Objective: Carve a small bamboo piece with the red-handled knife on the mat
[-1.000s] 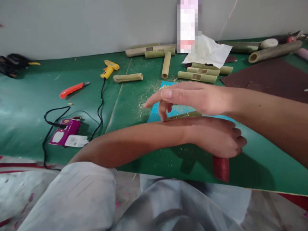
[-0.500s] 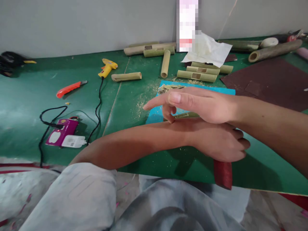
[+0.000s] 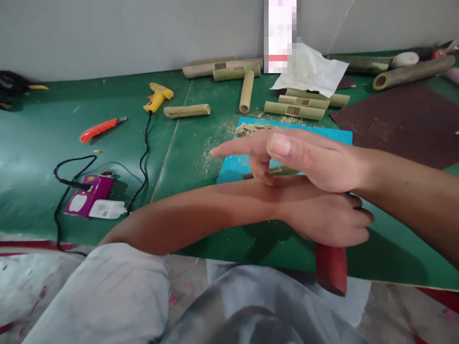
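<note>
My left hand (image 3: 332,217) reaches across from the left, its fingers wrapped round a thick red handle (image 3: 332,270). The handle's lower end sticks out below the fist past the table edge; the tool's other end is hidden. Above it, my right hand (image 3: 304,153) crosses over the left wrist with the index finger stretched out and the other visible fingers bent down, touching or nearly touching the left forearm. Nothing shows in this hand. Behind the hands lies a blue sheet (image 3: 229,167) with shavings and a bamboo piece (image 3: 283,170), partly covered by my arm.
Several cut bamboo tubes (image 3: 294,110) lie at the back of the green table (image 3: 193,162). To the left are a yellow glue gun (image 3: 159,97), an orange utility knife (image 3: 102,130) and a purple power socket (image 3: 88,196) with cords. A brown sheet (image 3: 401,124) and white paper (image 3: 310,71) lie right.
My right hand has shifted slightly right and down over the left wrist. The red handle now reaches a little lower. The view has moved slightly.
</note>
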A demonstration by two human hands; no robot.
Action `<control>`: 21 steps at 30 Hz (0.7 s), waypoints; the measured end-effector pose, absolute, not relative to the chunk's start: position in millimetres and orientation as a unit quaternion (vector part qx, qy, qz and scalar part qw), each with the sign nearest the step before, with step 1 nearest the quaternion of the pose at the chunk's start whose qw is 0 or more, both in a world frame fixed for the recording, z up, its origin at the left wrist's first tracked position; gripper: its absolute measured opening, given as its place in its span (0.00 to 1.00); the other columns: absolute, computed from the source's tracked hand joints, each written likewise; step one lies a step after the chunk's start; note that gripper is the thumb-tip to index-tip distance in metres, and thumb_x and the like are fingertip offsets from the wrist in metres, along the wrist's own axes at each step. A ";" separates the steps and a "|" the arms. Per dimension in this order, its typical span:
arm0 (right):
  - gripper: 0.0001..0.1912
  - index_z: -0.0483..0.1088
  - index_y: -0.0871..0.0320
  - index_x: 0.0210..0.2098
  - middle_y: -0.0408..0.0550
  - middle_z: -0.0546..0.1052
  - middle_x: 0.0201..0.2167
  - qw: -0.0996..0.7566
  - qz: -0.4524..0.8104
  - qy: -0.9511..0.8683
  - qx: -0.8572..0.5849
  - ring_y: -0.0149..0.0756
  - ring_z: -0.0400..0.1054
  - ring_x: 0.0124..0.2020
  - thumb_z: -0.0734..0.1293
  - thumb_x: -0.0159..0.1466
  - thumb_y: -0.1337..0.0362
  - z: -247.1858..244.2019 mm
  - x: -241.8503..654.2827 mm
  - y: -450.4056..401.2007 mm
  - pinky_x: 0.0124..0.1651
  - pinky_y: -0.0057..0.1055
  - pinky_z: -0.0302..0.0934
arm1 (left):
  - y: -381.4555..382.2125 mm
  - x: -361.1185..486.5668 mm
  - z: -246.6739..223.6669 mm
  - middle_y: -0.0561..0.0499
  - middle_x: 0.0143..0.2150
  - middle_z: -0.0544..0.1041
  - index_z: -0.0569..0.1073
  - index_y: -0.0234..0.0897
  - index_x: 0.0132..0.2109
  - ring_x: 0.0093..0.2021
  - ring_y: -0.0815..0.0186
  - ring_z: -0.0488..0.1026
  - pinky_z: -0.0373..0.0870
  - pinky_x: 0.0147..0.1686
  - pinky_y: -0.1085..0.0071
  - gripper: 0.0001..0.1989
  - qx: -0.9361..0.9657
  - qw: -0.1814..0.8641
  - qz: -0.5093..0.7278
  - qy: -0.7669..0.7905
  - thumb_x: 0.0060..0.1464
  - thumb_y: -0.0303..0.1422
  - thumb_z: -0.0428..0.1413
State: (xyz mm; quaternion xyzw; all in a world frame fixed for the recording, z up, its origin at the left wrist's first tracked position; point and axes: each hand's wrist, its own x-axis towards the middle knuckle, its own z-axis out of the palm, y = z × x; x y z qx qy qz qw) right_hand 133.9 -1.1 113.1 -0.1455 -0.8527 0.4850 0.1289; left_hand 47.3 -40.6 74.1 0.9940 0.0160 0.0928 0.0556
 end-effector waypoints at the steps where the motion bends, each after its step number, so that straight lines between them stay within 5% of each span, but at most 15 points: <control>1: 0.35 0.68 0.51 0.70 0.45 0.74 0.37 0.130 0.488 -0.850 -0.148 0.40 0.69 0.44 0.45 0.78 0.44 112.4 134.5 -1.7 0.56 0.43 0.64 | -40.7 47.1 72.8 0.51 0.37 0.85 0.80 0.42 0.33 0.38 0.63 0.79 0.74 0.44 0.62 0.18 0.995 0.055 0.086 0.018 0.69 0.27 0.51; 6: 0.35 0.59 0.46 0.76 0.48 0.76 0.50 0.118 0.536 -0.822 -0.155 0.43 0.68 0.55 0.50 0.76 0.41 104.7 136.4 -2.2 0.65 0.48 0.59 | -41.4 52.7 75.1 0.51 0.40 0.85 0.81 0.41 0.37 0.42 0.63 0.81 0.74 0.46 0.64 0.14 0.997 0.045 0.041 -0.047 0.68 0.25 0.52; 11: 0.37 0.66 0.47 0.71 0.50 0.78 0.50 0.124 0.549 -0.809 -0.169 0.46 0.70 0.53 0.52 0.74 0.36 105.9 137.2 -2.5 0.63 0.49 0.61 | -40.1 58.2 85.8 0.51 0.41 0.84 0.80 0.41 0.37 0.41 0.61 0.82 0.73 0.40 0.61 0.17 0.995 0.023 0.017 -0.098 0.67 0.24 0.48; 16: 0.35 0.64 0.44 0.73 0.47 0.79 0.47 0.126 0.568 -0.799 -0.152 0.44 0.70 0.53 0.53 0.75 0.37 108.3 135.3 -3.6 0.64 0.46 0.60 | -42.1 58.5 76.5 0.50 0.36 0.83 0.81 0.43 0.38 0.40 0.61 0.81 0.74 0.46 0.61 0.18 0.996 0.007 0.056 -0.069 0.70 0.28 0.48; 21: 0.38 0.64 0.48 0.73 0.48 0.77 0.49 0.119 0.591 -0.785 -0.143 0.43 0.69 0.53 0.54 0.74 0.36 106.0 134.4 -4.8 0.63 0.44 0.60 | -41.8 58.5 65.9 0.52 0.36 0.82 0.80 0.44 0.34 0.37 0.61 0.80 0.74 0.41 0.62 0.17 0.989 0.016 0.104 -0.100 0.66 0.25 0.51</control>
